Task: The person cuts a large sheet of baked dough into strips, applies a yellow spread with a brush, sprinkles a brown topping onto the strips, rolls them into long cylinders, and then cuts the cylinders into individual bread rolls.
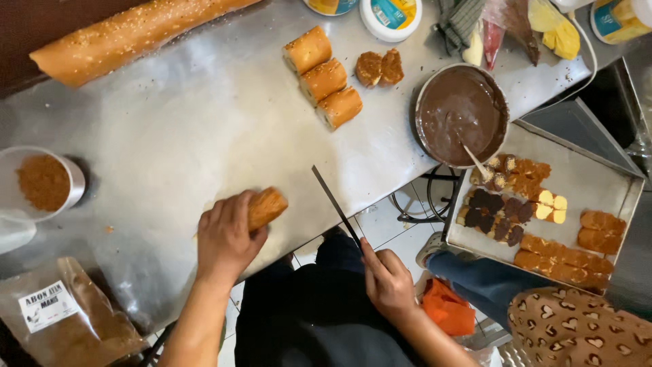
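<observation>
A steel table (183, 129) carries a long sesame loaf (129, 34) at its far edge, 3 cut bread pieces (324, 78) in a row, 2 small end slices (380, 68) beside them, a bowl of chocolate spread (462, 112), a cup of brown floss (42, 182) and a clear bag of floss (64, 316).

The left hand (227, 238) presses a bread piece (266, 206) onto the steel table (170, 136). The right hand (387, 280) grips a long knife (335, 206), blade lifted.
</observation>
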